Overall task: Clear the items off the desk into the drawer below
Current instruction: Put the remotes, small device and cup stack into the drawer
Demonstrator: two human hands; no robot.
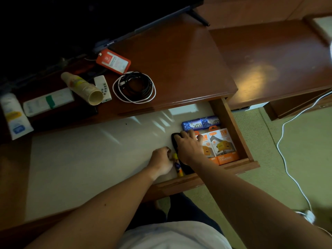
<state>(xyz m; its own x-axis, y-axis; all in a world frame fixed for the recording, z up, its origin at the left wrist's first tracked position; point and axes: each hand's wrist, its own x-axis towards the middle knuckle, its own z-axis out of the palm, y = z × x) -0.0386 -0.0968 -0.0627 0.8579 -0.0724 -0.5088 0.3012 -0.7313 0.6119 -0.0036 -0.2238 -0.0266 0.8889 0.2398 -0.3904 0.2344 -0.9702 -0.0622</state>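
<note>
The drawer (pixel 239 133) under the brown desk (pixel 179 60) stands pulled out, lined in white. Inside at its right end lie two orange fast-charger boxes (pixel 221 146) and blue soap packs (pixel 200 123). My right hand (pixel 188 146) presses on a black flat object (pixel 175 139) beside the boxes. My left hand (pixel 161 159) is closed around a small yellow-and-blue tube (pixel 177 166) lying next to the black object. On the desk remain coiled black and white cables (pixel 133 87), stacked paper cups (pixel 82 88), a white remote (pixel 103 88), a red tag (pixel 113 61), a white box (pixel 48 102) and a lotion tube (pixel 14 115).
A dark TV (pixel 89 20) stands at the back of the desk on thin legs. A lower wooden surface (pixel 278 65) extends to the right. A white cable (pixel 287 159) trails across the green floor to a plug.
</note>
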